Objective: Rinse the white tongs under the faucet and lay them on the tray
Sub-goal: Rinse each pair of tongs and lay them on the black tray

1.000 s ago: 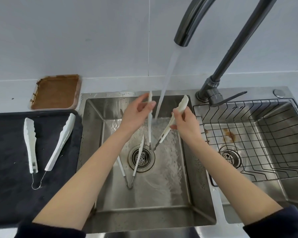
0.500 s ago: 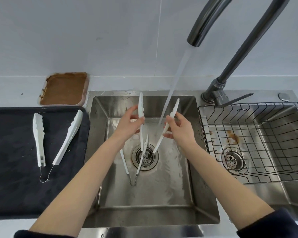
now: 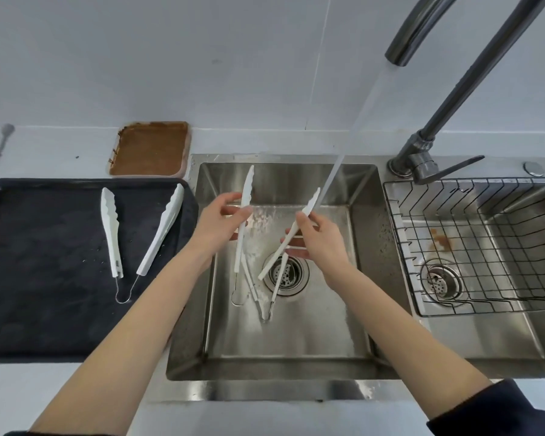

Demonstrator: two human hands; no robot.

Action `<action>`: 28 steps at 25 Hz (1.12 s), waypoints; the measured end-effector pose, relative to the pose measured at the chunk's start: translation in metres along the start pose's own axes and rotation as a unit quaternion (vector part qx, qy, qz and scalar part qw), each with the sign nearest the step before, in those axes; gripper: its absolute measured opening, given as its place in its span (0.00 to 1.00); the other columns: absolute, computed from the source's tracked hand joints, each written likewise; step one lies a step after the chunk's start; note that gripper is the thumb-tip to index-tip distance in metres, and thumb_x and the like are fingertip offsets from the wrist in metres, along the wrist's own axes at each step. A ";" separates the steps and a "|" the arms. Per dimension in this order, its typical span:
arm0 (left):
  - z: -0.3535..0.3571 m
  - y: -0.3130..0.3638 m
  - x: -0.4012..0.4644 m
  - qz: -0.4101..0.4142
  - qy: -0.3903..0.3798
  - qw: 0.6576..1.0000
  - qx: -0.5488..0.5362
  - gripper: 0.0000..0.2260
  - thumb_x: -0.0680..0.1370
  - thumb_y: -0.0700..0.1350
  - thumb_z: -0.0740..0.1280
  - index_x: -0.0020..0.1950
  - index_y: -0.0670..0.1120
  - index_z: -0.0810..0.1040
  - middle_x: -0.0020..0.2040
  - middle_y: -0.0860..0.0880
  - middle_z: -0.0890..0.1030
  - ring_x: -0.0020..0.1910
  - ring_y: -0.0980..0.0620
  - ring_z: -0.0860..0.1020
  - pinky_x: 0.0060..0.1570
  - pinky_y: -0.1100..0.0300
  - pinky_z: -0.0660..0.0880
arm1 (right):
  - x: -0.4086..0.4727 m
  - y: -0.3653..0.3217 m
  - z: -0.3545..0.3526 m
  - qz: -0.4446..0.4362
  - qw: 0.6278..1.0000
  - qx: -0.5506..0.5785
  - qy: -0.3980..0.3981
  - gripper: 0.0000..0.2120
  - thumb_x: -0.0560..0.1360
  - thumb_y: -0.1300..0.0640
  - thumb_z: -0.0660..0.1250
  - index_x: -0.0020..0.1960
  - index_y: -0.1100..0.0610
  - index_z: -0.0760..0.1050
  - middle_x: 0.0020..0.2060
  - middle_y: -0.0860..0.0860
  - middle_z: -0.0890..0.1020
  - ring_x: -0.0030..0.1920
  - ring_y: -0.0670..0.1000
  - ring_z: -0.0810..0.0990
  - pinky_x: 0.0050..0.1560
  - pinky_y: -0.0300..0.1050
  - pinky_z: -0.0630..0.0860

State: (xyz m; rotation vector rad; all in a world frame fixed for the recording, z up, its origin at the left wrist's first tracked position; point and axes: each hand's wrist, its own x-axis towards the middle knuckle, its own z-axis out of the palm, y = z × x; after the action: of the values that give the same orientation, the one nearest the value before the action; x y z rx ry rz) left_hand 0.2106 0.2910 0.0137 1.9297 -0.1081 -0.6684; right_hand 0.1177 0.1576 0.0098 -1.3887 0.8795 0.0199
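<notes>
I hold a pair of white tongs over the left sink basin (image 3: 356, 278), its arms spread apart. My left hand (image 3: 219, 226) grips the left arm (image 3: 245, 209), which stands nearly upright. My right hand (image 3: 320, 240) grips the right arm (image 3: 299, 221), whose tip touches the water stream (image 3: 353, 127) falling from the faucet (image 3: 403, 48). A second pair of white tongs (image 3: 258, 297) lies on the basin floor beside the drain (image 3: 285, 273). Another pair of white tongs (image 3: 112, 234) rests spread open on the black tray (image 3: 29, 278) at the left.
A brown-stained dish (image 3: 150, 149) sits on the counter behind the tray. The right basin holds a wire rack (image 3: 485, 247) over a second drain. The faucet lever (image 3: 447, 168) points right. White wall tiles close off the back.
Both hands have lowered the tongs slightly and shifted them left of the stream, so only the right arm's tip meets the water. The view has also tilted up and widened.
</notes>
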 end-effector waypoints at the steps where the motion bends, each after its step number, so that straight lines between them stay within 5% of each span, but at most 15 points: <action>1: -0.008 -0.002 -0.001 -0.002 0.013 1.000 -0.007 0.18 0.76 0.47 0.65 0.66 0.47 0.70 0.51 0.49 0.76 0.43 0.59 0.74 0.37 0.67 0.70 | -0.003 -0.002 0.007 -0.003 1.000 0.006 -0.005 0.22 0.78 0.54 0.60 0.70 0.59 0.64 0.48 0.58 0.81 0.42 0.54 0.82 0.46 0.48 0.82; 5: -0.042 -0.011 -0.009 -0.004 0.057 0.997 -0.043 0.17 0.76 0.47 0.65 0.65 0.48 0.71 0.44 0.52 0.76 0.44 0.56 0.75 0.38 0.66 0.73 | -0.017 -0.006 0.037 -0.021 0.999 0.023 -0.037 0.27 0.77 0.59 0.62 0.73 0.59 0.58 0.43 0.52 0.81 0.38 0.47 0.81 0.46 0.42 0.81; 9: -0.074 -0.022 -0.016 0.005 0.083 0.996 -0.043 0.17 0.77 0.47 0.64 0.65 0.49 0.72 0.47 0.49 0.78 0.52 0.49 0.78 0.40 0.66 0.74 | -0.025 -0.008 0.071 -0.041 0.997 0.008 -0.070 0.26 0.77 0.59 0.62 0.73 0.56 0.58 0.43 0.50 0.79 0.38 0.43 0.79 0.42 0.38 0.80; 13: -0.103 -0.029 -0.020 0.008 0.117 0.993 -0.034 0.15 0.77 0.47 0.64 0.64 0.49 0.73 0.42 0.54 0.77 0.44 0.56 0.78 0.41 0.66 0.74 | -0.029 -0.013 0.106 -0.053 0.994 -0.025 -0.088 0.26 0.78 0.58 0.61 0.74 0.54 0.57 0.37 0.46 0.76 0.36 0.43 0.78 0.42 0.38 0.80; 16: -0.127 -0.037 -0.018 -0.006 0.150 0.987 -0.051 0.15 0.77 0.47 0.64 0.64 0.49 0.74 0.41 0.53 0.77 0.49 0.49 0.79 0.47 0.59 0.76 | -0.031 -0.017 0.130 -0.066 0.993 -0.045 -0.085 0.26 0.78 0.58 0.61 0.74 0.54 0.58 0.37 0.46 0.74 0.37 0.43 0.77 0.40 0.37 0.79; 23: -0.171 -0.053 -0.011 -0.026 0.207 0.976 -0.056 0.16 0.77 0.46 0.64 0.65 0.48 0.73 0.46 0.50 0.79 0.44 0.52 0.79 0.51 0.54 0.76 | -0.036 -0.014 0.187 -0.092 0.980 -0.105 -0.140 0.24 0.77 0.56 0.61 0.71 0.53 0.61 0.65 0.49 0.73 0.53 0.48 0.77 0.62 0.52 0.76; 25: -0.182 -0.058 -0.008 -0.037 0.226 0.972 -0.055 0.16 0.77 0.46 0.63 0.65 0.48 0.73 0.51 0.48 0.79 0.49 0.48 0.79 0.55 0.51 0.76 | -0.038 -0.017 0.197 -0.093 0.975 -0.102 -0.176 0.20 0.78 0.57 0.60 0.69 0.54 0.64 0.60 0.47 0.73 0.52 0.46 0.76 0.59 0.47 0.77; 28: -0.197 -0.068 -0.005 -0.058 0.251 0.965 -0.041 0.17 0.77 0.47 0.63 0.66 0.47 0.72 0.54 0.46 0.78 0.53 0.45 0.78 0.58 0.46 0.76 | -0.040 -0.017 0.212 -0.101 0.961 -0.130 -0.221 0.17 0.78 0.58 0.58 0.67 0.54 0.64 0.60 0.46 0.74 0.51 0.45 0.77 0.42 0.31 0.74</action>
State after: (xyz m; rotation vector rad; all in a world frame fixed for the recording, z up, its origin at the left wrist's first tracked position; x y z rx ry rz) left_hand 0.2894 0.4842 0.0162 1.9766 0.3465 -0.2367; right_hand 0.2091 0.3526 0.0308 -1.6302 0.3675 0.2883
